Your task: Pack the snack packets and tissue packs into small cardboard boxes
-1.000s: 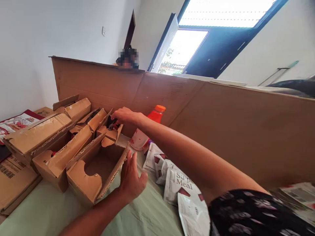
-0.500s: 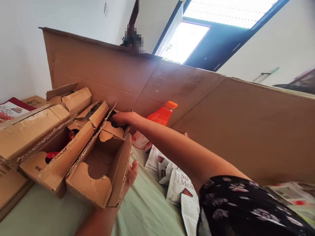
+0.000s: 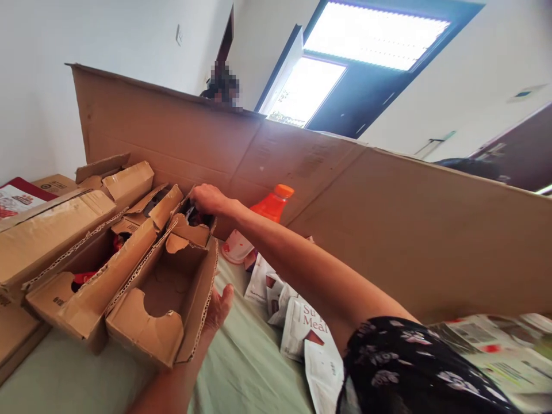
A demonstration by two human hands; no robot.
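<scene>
My right hand [image 3: 210, 199] is at the far end of an open cardboard box [image 3: 144, 330], over its back compartment. Its fingers curl down there, and what they grip is hidden. Dark items [image 3: 196, 217] show below that hand inside the compartment. The box's front compartment, with torn cut-outs, shows bare cardboard. My left hand [image 3: 219, 307] rests against the right outer wall of this box, thumb held apart, its other fingers mostly hidden. To the left stands a similar box [image 3: 92, 305] with red things inside.
More cardboard boxes [image 3: 52, 230] sit at the left. A tall cardboard panel [image 3: 409, 241] runs along the back. Right of the box are an orange-capped red bottle [image 3: 272, 206] and several white pouches [image 3: 302, 322] on a green sheet [image 3: 241, 368]. A person's head [image 3: 223, 85] shows beyond the panel.
My right hand has risen a little in the back compartment, and more of the dark items shows below it. My left hand stays beside the box. The view has shifted slightly.
</scene>
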